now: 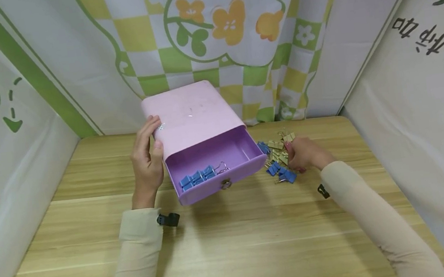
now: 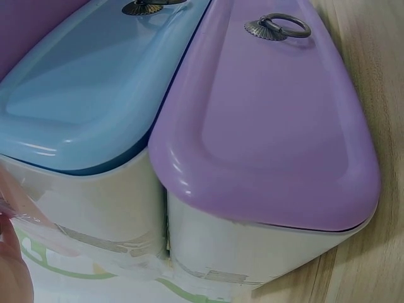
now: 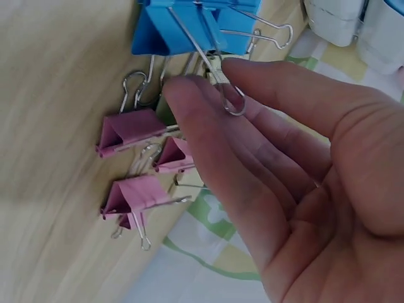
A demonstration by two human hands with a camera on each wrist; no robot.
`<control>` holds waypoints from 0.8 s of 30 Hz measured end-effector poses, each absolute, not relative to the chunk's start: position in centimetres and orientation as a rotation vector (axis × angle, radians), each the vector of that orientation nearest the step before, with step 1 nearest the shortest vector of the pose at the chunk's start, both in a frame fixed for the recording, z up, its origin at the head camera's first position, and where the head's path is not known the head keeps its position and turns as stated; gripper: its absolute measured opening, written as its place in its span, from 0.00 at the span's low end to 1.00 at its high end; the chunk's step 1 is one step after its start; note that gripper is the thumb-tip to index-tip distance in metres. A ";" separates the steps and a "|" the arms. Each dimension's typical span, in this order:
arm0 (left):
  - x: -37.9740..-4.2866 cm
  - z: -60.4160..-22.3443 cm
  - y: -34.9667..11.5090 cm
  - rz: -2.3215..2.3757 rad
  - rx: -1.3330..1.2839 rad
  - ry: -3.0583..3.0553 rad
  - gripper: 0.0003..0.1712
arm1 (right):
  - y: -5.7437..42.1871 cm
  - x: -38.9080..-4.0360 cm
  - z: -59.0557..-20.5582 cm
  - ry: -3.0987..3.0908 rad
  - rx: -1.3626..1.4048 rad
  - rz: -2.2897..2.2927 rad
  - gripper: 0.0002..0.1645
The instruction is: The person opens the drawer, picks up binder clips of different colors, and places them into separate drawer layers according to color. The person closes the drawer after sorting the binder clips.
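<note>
A pink drawer box (image 1: 192, 110) has its purple top drawer (image 1: 245, 165) pulled out. Several blue binder clips (image 1: 197, 177) lie along the front of that drawer. My left hand (image 1: 147, 163) rests against the box's left side, with fingertips at the top edge and thumb near the front corner. Over at the right, my right hand (image 1: 306, 152) reaches down into a loose pile of binder clips. In the right wrist view, its fingers and thumb stand apart around the wire handle of a blue binder clip (image 3: 196, 28), and pink binder clips (image 3: 136, 196) lie beside the fingers.
Below the pulled-out drawer, the left wrist view shows a blue drawer (image 2: 95, 82) and another purple drawer (image 2: 271, 126), both closed, with metal ring pulls. Yellow binder clips (image 1: 275, 145) lie in the pile. A checked curtain (image 1: 234, 68) hangs behind the wooden table (image 1: 234, 246).
</note>
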State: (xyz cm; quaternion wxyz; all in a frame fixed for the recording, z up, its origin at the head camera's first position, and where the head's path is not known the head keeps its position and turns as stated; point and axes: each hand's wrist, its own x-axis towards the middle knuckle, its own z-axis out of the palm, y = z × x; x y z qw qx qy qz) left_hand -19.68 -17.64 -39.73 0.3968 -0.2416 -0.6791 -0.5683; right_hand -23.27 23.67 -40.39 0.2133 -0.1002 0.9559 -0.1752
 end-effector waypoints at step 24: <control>-19.7 -39.7 -17.6 -1.433 -0.616 -1.711 0.28 | 25.3 -23.3 -42.2 2.215 -0.248 -0.872 0.09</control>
